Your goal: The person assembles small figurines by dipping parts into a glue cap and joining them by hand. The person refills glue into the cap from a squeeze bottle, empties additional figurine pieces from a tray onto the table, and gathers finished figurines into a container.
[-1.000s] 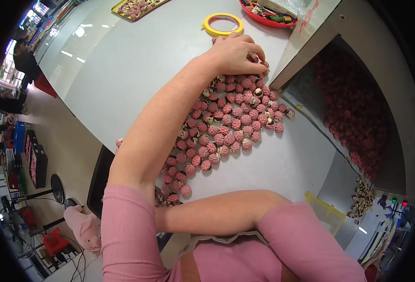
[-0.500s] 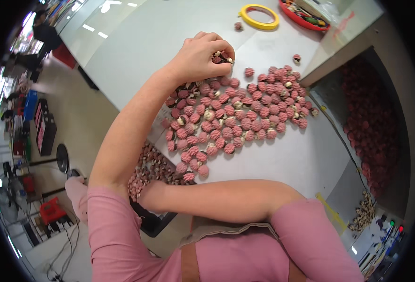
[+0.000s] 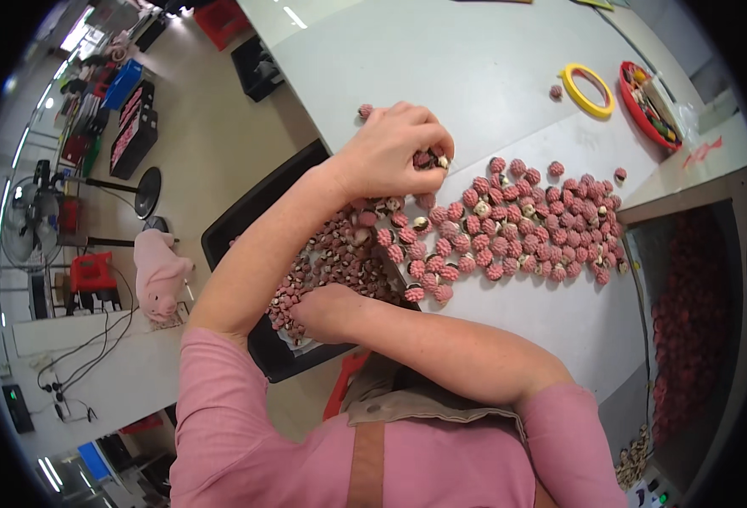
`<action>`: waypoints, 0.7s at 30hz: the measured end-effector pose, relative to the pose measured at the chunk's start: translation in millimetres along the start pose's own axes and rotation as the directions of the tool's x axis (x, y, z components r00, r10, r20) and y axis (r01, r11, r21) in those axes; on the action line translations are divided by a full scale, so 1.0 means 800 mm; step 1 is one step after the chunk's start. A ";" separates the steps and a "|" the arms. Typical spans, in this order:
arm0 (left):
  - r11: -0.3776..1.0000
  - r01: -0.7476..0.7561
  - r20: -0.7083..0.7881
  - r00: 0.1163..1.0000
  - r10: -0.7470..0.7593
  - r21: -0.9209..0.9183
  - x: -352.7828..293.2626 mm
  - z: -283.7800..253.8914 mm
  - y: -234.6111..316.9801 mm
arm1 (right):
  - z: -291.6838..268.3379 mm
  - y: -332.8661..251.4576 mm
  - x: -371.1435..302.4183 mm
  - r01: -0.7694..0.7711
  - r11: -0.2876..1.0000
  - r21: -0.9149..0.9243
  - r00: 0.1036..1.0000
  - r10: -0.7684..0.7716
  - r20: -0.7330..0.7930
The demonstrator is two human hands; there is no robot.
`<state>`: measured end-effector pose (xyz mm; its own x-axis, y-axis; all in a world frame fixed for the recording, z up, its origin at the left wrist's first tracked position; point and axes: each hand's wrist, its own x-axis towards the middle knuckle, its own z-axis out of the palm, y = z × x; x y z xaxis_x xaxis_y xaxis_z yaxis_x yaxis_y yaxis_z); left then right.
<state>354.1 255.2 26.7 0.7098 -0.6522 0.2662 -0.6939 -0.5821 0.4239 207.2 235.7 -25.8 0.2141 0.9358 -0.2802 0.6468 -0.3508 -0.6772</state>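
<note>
Small pink ridged, ball-shaped pieces with dark and cream parts are spread over the pale table. My left hand curls around a few of these pieces near the table's left edge, its thumb and fingers closed on them. Below it, a black bin holds many more of the pink pieces, next to the table edge. My right hand reaches across under my left forearm into the bin; its fingers are hidden from view.
A yellow tape roll and a red tray of small items lie at the far right. Past the table's right side is a dark recess full of reddish pieces. A floor fan and a pink pig figure stand at left.
The view has turned, bringing more of the black bin into sight. My left hand, still closed on pieces, has come nearer the table's left edge and the bin. Fewer pieces lie at that edge.
</note>
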 end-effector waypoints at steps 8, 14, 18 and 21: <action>0.998 0.055 0.006 0.998 -0.055 0.008 -0.067 -0.039 0.012 | -0.007 -0.008 -0.001 0.016 1.000 0.024 1.000 -0.017 0.022; 0.988 0.142 -0.055 0.989 -0.139 0.060 -0.067 -0.064 0.012 | 0.006 -0.003 0.000 0.062 0.998 0.005 0.998 -0.062 0.017; 0.982 0.185 -0.229 0.955 -0.189 -0.039 -0.058 -0.044 -0.027 | 0.010 -0.011 0.004 0.088 0.996 -0.002 0.996 -0.088 0.011; 0.961 0.262 -0.142 0.951 -0.273 -0.093 -0.056 -0.043 -0.030 | 0.008 -0.012 -0.002 0.068 0.998 0.011 0.998 -0.068 0.001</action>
<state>342.8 315.1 34.1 0.8822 -0.3927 0.2599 -0.4692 -0.6850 0.5573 196.0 237.4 -23.1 0.1689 0.9573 -0.2347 0.6518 -0.2871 -0.7019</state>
